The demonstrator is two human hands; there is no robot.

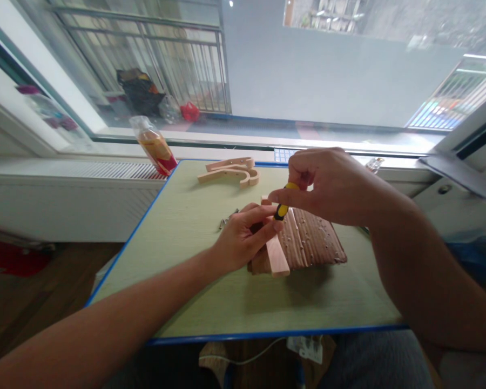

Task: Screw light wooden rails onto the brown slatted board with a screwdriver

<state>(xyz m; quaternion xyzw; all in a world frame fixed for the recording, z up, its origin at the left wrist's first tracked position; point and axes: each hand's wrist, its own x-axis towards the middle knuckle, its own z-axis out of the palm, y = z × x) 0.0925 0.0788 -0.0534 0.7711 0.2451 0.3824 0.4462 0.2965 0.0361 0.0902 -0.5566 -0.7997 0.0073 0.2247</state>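
My right hand [328, 183] is closed around the upper part of a yellow and black screwdriver [282, 208], which stands tilted with its tip down. The thumb and forefinger of my left hand [241, 235] pinch at its lower end, where the tip is hidden. Beneath those fingers lies a pale wooden strip [278, 256], partly covered by my left hand. The strip rests on a brown piece of corrugated cardboard [311, 237], dotted with small marks. Just beyond my left hand, a few metal screws [222, 222] lie on the table.
Curved wooden pieces [230, 172] lie near the far edge of the green, blue-edged table [178, 259]. A drink bottle [156, 146] stands beyond the far left corner. Behind the table are a radiator [76, 210] and a large window. A white cable [255, 357] hangs below the front edge.
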